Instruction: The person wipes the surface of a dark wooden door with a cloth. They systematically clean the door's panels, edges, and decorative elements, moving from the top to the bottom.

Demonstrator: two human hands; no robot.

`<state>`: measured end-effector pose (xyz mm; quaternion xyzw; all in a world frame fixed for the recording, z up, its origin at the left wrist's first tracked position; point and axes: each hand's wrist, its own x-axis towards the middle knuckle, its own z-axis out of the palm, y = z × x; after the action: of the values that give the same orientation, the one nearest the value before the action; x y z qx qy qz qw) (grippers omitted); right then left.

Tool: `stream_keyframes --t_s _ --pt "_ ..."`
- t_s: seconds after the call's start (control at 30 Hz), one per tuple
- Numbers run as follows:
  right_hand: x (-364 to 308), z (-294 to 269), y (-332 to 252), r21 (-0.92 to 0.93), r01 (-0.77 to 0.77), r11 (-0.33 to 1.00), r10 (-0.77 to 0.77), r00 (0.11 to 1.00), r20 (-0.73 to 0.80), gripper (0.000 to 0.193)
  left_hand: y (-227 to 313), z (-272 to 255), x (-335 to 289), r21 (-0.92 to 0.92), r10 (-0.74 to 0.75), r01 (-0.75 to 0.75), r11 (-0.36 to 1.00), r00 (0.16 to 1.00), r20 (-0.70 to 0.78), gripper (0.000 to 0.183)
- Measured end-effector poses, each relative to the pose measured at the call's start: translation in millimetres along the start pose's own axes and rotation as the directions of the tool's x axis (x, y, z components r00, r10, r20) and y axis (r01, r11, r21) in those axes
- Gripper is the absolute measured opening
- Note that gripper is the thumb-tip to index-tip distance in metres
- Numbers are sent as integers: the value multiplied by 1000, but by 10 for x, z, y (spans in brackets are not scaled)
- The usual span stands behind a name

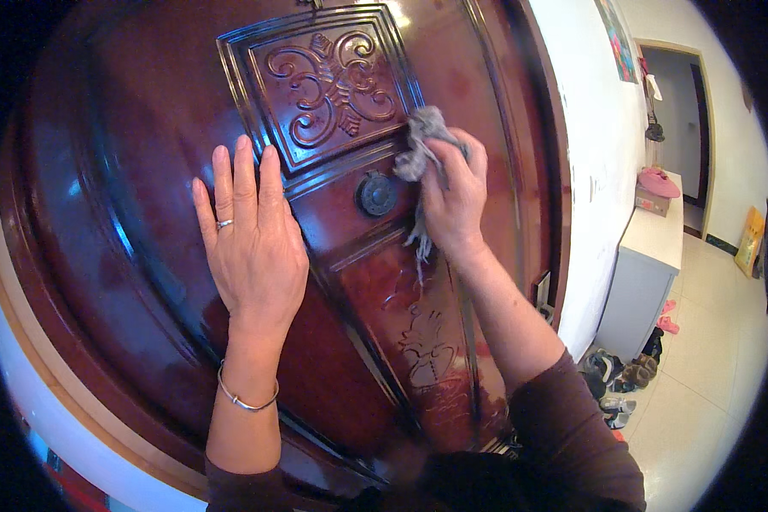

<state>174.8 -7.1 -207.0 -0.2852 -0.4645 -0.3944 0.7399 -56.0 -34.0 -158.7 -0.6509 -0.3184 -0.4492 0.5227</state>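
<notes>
A glossy dark red-brown door [162,94] with raised mouldings and a carved scroll panel [333,90] fills most of the view. My left hand [252,239] lies flat against it, fingers stretched upward, left of the round black peephole fitting [376,194]. A ring and a bracelet show on that hand and wrist. My right hand [456,192] grips a grey cleaning rag [427,141] and presses it on the moulding to the right of the fitting. Part of the rag hangs below the hand in loose strips.
Beyond the white wall [593,128] on the right stands a pale cabinet [627,290] with a pink hat [659,183] on a box. Several shoes [636,373] lie on the tiled floor [708,341] beside it. A doorway [681,119] opens farther back.
</notes>
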Motion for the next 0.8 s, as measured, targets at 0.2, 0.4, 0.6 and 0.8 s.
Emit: stream_keyframes --t_s 0.2,0.4,0.6,0.8 --pt "-426 -215 -56 -22 156 988 -151 978 141 22 9 4 -38 -13 3 -3 1000 1000 -12 50" --pt "-1435 -632 -568 184 169 968 -227 905 360 27 42 1 -6 2 4 -4 1000 999 -36 49" --pt "-437 -216 -87 56 29 998 -37 988 148 27 15 9 -57 -15 -12 11 1000 999 -42 47" --pt "734 211 -381 514 330 792 -545 762 351 11 16 29 -29 -50 -18 16 999 999 -34 48"
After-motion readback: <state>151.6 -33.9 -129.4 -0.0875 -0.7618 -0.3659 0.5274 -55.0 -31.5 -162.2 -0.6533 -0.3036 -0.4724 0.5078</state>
